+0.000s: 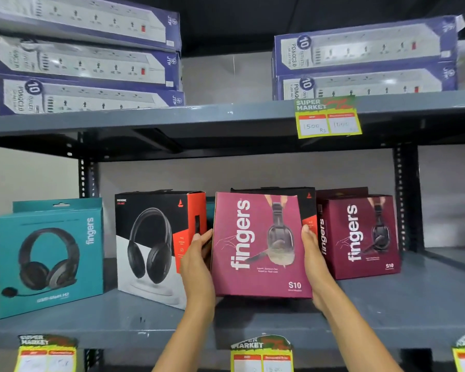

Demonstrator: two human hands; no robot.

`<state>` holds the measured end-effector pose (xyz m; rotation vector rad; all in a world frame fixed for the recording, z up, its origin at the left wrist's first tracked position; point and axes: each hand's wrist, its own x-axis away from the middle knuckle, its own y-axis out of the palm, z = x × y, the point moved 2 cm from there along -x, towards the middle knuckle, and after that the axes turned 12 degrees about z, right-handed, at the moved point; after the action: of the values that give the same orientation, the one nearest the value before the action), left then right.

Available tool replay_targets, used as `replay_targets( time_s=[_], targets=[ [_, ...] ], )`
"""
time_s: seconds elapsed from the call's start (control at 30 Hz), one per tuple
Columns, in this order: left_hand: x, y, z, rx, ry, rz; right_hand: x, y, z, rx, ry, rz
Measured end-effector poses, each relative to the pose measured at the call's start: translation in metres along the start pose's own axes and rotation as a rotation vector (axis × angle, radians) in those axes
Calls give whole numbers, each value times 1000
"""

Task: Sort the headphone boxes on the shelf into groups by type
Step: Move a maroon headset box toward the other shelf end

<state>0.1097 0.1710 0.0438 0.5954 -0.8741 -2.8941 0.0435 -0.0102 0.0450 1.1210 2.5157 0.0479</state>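
Note:
A maroon "fingers S10" headphone box point(261, 245) is gripped between my two hands in front of the middle of the lower shelf point(118, 318). My left hand point(198, 267) presses its left edge and my right hand point(316, 267) its right edge. Behind it stands a black and red box point(309, 208), mostly hidden. A second maroon "fingers S10" box point(360, 234) stands to the right. To the left stands a black, white and red headphone box point(156, 245), and at far left a teal "fingers" headset box point(49, 259) with another teal box behind it.
The upper shelf point(226, 116) carries stacks of blue power-strip boxes at left point(86, 60) and right point(365, 60). Yellow price tags hang on the shelf edges point(328, 119). Black slotted uprights stand at the back. Bare shelf surface shows at far right.

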Motion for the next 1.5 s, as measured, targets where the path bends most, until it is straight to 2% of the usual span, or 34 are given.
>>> replay_targets(
  time_s=[0.1, 0.27, 0.47, 0.6, 0.77, 1.0, 1.2, 1.5],
  targets=[
    [-1, -2, -1, 19, -10, 48, 1, 0, -7, -16, 9, -36],
    [0, -1, 0, 29, 3, 25, -2, 1, -13, -45, -24, -46],
    [6, 9, 7, -56, 183, -29, -5, -3, -15, -114, -42, -21],
    [11, 19, 4, -86, 226, -74, -11, -20, -26, -76, -120, 8],
    [27, 44, -14, -60, 131, -155, -24, -50, -29, -14, -193, 40],
    [75, 101, -53, -54, 22, -292, -60, -129, -14, 110, -262, 165],
    [105, 145, -79, -67, -20, -340, -67, -179, -16, 61, -235, 246],
    [135, 177, -104, -93, -44, -388, -89, -217, -2, 55, -243, 318]
  ],
)
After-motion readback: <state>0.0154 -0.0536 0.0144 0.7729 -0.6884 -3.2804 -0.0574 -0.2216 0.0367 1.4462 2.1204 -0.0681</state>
